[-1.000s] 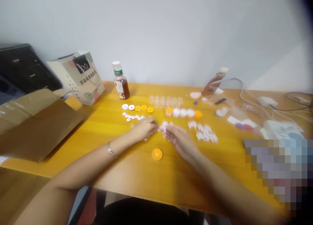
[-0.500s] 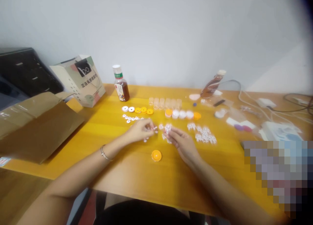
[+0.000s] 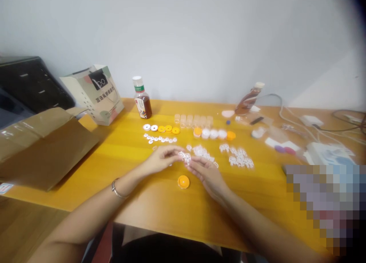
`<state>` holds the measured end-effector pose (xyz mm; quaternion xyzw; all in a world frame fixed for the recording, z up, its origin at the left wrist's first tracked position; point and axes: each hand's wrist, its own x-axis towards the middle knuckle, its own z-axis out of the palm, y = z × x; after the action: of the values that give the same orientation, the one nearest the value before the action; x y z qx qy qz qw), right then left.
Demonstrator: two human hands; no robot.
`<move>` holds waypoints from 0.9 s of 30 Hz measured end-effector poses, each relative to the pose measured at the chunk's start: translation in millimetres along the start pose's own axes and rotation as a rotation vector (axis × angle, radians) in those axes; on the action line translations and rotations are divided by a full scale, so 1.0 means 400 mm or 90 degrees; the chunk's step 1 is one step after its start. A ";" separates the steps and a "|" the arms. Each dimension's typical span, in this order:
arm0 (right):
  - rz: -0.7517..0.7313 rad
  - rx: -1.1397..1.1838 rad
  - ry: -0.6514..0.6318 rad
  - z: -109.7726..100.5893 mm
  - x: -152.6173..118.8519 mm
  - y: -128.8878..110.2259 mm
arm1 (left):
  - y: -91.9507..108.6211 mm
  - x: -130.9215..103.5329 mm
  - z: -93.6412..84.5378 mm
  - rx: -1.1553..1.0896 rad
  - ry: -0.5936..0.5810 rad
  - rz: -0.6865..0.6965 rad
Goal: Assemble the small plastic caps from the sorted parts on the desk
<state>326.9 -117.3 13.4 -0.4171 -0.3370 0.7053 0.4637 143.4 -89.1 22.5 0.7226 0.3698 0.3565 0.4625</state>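
Between my two hands is a small white openwork plastic piece (image 3: 187, 156). My left hand (image 3: 163, 159) pinches its left side, and my right hand (image 3: 208, 174) holds its right side with the fingertips. Its exact kind is too small to make out. Just below, an orange round cap (image 3: 183, 182) lies on the table. Behind my right fingers is a pile of similar white openwork pieces (image 3: 201, 151); another group of these pieces (image 3: 240, 158) lies farther right. Beyond my left hand sits a row of small white round parts (image 3: 162, 139).
White and yellow discs (image 3: 168, 129), clear cups (image 3: 196, 121) and orange and white caps (image 3: 213, 133) stand in rows. Behind are a bottle (image 3: 143, 103) and a tilted bottle (image 3: 248, 99). A cardboard box (image 3: 51, 148) and paper bag (image 3: 97, 95) stand left; cables (image 3: 286, 110) lie right.
My hands have come together, and both now hold the white openwork piece. My right hand has moved left and down, uncovering more of the white pile behind it.
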 end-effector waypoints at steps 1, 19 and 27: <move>0.005 0.003 -0.004 0.000 0.000 0.000 | 0.000 -0.002 0.002 0.023 0.009 0.014; 0.044 -0.037 -0.080 0.009 -0.016 -0.004 | 0.022 -0.010 -0.018 0.222 -0.072 0.183; 0.032 -0.043 -0.060 0.005 -0.012 0.004 | 0.019 -0.012 -0.013 0.212 -0.072 0.143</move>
<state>325.3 -122.4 14.2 -0.4075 -0.3715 0.7236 0.4150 138.2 -93.3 30.3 0.8446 0.3140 0.2988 0.3142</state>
